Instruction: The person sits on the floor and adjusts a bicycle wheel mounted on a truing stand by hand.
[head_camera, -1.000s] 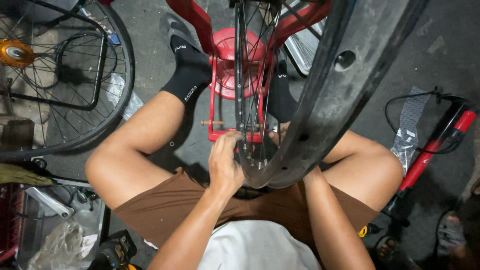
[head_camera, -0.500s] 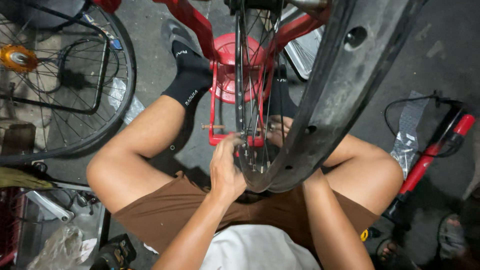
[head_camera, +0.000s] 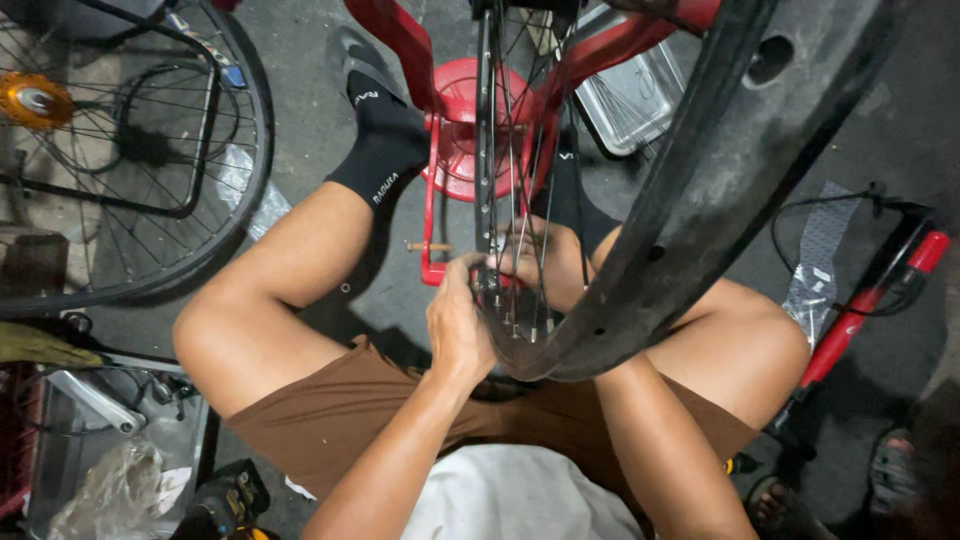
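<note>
While the seated person works at a bicycle wheel rim held in a red truing stand between the knees, the left hand is closed to a pinch on a spoke end at the rim's lowest arc, at 6 o'clock of the wheel. The right hand, at 3 o'clock of the left, is curled among the spokes; whether it grips one or a small tool cannot be told, as rim and spokes hide its fingers. Likely risks: fingers caught between crossing spokes if the rim rotates; a slipped pinch rounding a nipple; the near rim, blurred and close to the camera, masking the work. A second wheel lies on the floor at 9 o'clock, a red pump at 3 o'clock.
</note>
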